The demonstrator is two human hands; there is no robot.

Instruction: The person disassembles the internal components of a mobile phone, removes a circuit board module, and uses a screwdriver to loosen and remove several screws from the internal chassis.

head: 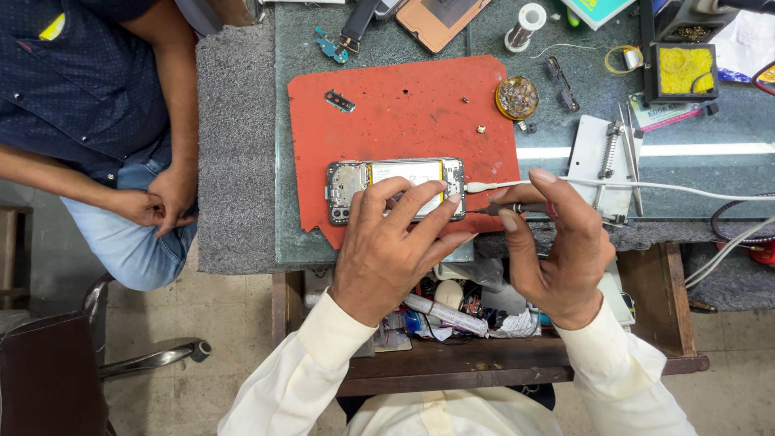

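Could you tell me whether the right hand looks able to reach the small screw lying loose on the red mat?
Probably yes: the screw lies on open red mat just beyond the right hand, nothing between, though that hand holds a screwdriver.
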